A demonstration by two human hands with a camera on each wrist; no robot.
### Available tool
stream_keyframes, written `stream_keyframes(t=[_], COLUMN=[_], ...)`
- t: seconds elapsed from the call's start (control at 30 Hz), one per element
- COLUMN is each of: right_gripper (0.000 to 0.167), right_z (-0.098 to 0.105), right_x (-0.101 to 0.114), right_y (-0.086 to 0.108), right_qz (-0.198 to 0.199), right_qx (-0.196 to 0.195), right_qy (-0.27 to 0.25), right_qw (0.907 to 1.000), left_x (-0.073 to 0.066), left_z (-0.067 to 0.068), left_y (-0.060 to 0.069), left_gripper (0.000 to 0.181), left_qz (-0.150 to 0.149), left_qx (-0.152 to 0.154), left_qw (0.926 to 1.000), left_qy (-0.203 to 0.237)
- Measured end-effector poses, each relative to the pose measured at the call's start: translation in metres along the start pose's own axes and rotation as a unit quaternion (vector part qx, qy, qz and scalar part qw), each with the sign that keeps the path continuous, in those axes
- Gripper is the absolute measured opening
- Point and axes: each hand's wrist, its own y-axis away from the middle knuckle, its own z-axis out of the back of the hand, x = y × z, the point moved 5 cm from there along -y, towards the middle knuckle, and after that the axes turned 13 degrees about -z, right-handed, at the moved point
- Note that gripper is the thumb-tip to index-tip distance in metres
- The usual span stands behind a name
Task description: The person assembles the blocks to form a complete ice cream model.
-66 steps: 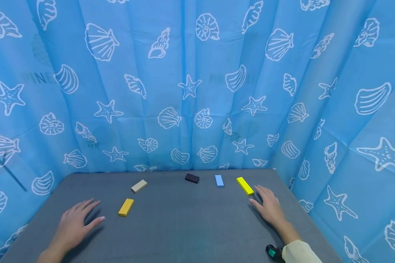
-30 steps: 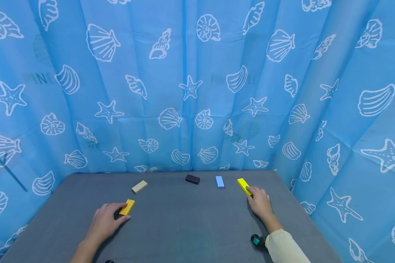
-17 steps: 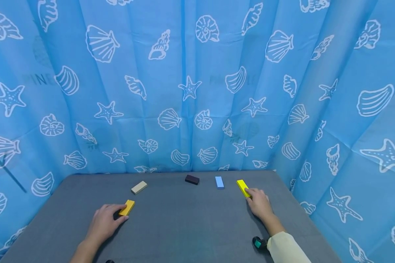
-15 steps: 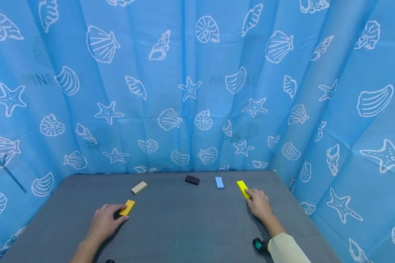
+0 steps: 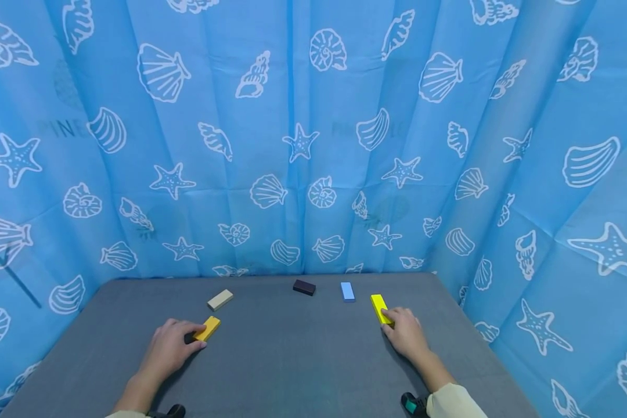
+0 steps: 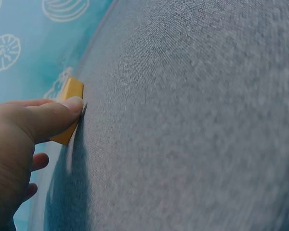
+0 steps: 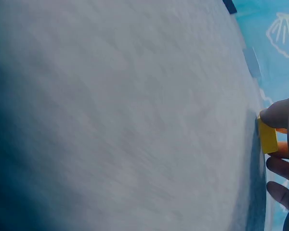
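Between the thumb and fingers of my left hand (image 5: 167, 349) is an orange-yellow rectangular block (image 5: 210, 327), pinched at its near end. The left wrist view shows the thumb pressed on one face of this block (image 6: 75, 88), the other fingers partly hidden behind. On the right, my right hand (image 5: 406, 335) pinches the near end of a longer bright yellow block (image 5: 378, 305). In the right wrist view that yellow block (image 7: 268, 136) sits between thumb and fingers at the frame's edge. Whether either block is off the table I cannot tell.
A beige block (image 5: 220, 299) lies beyond the left hand. Along the far side lie a black block (image 5: 304, 287) and a light blue block (image 5: 347, 291). A blue shell-print curtain (image 5: 292, 145) hangs behind and to the right of the grey table (image 5: 303, 360).
Both hands have reached the blocks and pinched them. The orange-yellow block has since shifted slightly right and turned a little; the yellow block has come slightly nearer and left.
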Motion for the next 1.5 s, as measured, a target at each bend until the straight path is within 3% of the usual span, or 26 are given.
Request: stream_keyframes(t=[0.23, 0.6, 1.0, 1.37, 1.5], right_gripper=[0.04, 0.039, 0.039, 0.039, 0.041], right_z=[0.002, -0.004, -0.011, -0.018, -0.02], right_x=[0.011, 0.032, 0.059, 0.084, 0.094], right_y=[0.011, 0.021, 0.038, 0.054, 0.06], right_qz=[0.0, 0.025, 0.052, 0.087, 0.106], right_qx=[-0.006, 0.02, 0.083, 0.108, 0.114], right_qy=[-0.004, 0.017, -0.015, -0.015, -0.009], right_qw=[1.0, 0.9994, 0.9951, 0.9902, 0.9877], left_x=[-0.009, -0.028, -0.059, -0.087, -0.094], left_z=[-0.004, -0.015, -0.032, -0.044, -0.048], left_y=[-0.008, -0.021, -0.044, -0.057, -0.062], left_gripper=[0.03, 0.026, 0.025, 0.025, 0.026], left_qz=[0.004, -0.01, -0.05, -0.086, -0.085], left_qx=[0.002, -0.009, -0.016, -0.021, -0.019], left_qw=[1.0, 0.9999, 0.9986, 0.9961, 0.9962], left_qy=[0.001, 0.005, 0.005, 0.007, 0.004])
